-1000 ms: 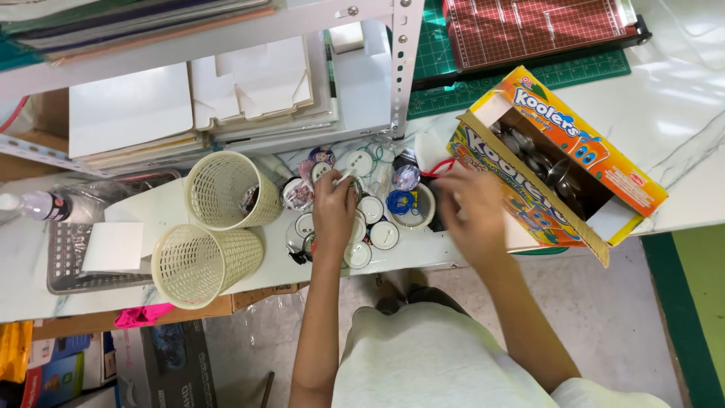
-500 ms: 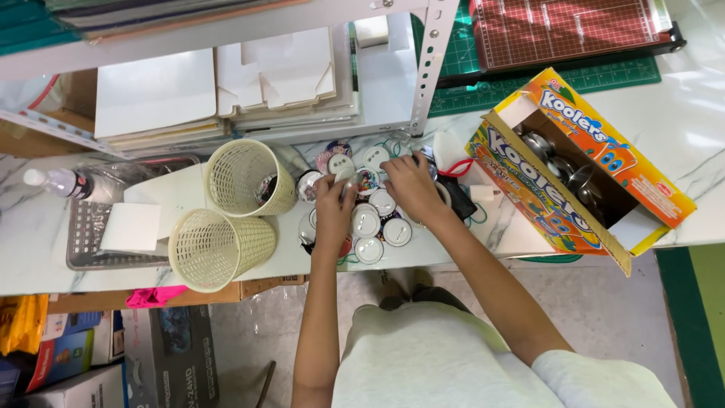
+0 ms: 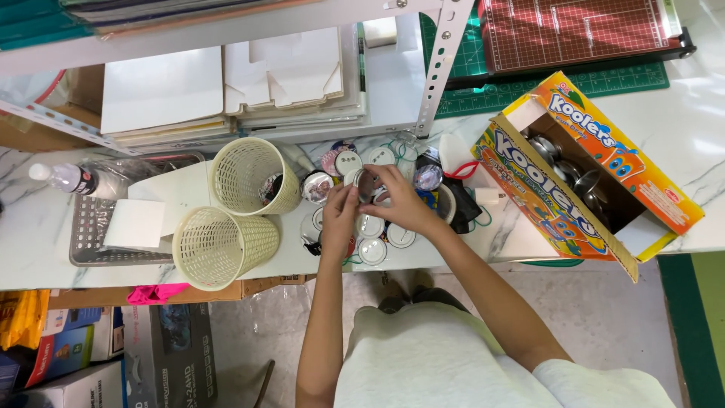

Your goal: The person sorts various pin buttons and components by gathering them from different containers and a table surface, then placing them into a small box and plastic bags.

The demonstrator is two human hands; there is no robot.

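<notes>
Well to the left of the fingers, a clear plastic bottle with a white cap [image 3: 66, 178] lies on the white marble-patterned desk [image 3: 30, 234] beside a grey wire tray [image 3: 94, 245]; nearer in, two cream plastic lattice baskets [image 3: 253, 175] lie tipped on their sides, one behind the other; just beside the left hand [image 3: 340, 215] sits a scatter of small round white-faced button badges [image 3: 373, 251], some under the wrists; the left hand's fingers [image 3: 349, 195] are curled closed around the near edge of a round clear-and-metal badge piece [image 3: 368, 183], and the right hand [image 3: 404, 202] pinches the same piece from the other side, so both hands meet on it just above the desk; whether the piece is one part or two pressed together cannot be told; to the right of the fingers a black bundle with a green cord [image 3: 464, 208] rests on the desk; well to the right an open orange and yellow cardboard box [image 3: 581, 177] lies on its side with round metal parts inside.
</notes>
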